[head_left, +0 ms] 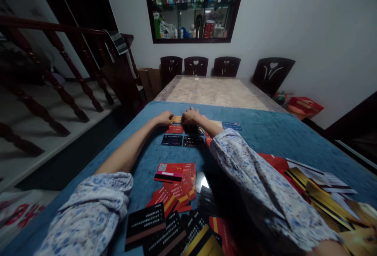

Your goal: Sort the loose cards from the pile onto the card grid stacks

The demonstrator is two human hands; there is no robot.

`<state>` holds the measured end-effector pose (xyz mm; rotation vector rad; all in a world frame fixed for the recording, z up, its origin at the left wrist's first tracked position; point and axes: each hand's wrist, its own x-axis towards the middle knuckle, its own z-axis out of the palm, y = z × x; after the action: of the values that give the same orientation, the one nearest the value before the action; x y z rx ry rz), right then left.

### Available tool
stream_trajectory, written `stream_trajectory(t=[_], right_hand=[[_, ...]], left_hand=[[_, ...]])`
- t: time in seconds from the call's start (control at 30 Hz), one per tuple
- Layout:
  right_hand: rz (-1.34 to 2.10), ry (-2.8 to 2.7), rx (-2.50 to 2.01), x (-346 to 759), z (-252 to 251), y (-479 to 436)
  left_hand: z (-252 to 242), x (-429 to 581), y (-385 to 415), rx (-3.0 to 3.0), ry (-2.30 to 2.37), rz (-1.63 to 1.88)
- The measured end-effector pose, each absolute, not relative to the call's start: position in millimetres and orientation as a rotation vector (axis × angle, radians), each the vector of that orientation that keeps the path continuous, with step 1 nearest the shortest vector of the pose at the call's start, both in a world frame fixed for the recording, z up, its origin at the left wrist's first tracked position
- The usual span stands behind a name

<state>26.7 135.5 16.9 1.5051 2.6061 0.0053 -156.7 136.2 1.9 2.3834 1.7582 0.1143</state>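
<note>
Orange card [176, 119] lies between left hand [164, 118] and right hand [190, 116], touching both; whether clamped, I cannot tell.

Past the left fingers [169, 116] and right fingers [186, 117], open room runs to the far edge of the table [206, 91]. The right sleeve [241, 165] bars the way from the middle toward the right edge. Between the forearms, bare blue cloth [173, 155] separates the card rows [172, 140] from heaped cards [173, 197] by the near edge; gold and white cards [326, 205] crowd the near right corner
</note>
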Motion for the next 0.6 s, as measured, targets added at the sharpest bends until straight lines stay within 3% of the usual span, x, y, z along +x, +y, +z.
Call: stream_trajectory(t=[0.6], right_hand=[[0.0,2.583,1.529,22,13,142]], left_hand=[[3,-152,150,2.27,1.8,-0.067]])
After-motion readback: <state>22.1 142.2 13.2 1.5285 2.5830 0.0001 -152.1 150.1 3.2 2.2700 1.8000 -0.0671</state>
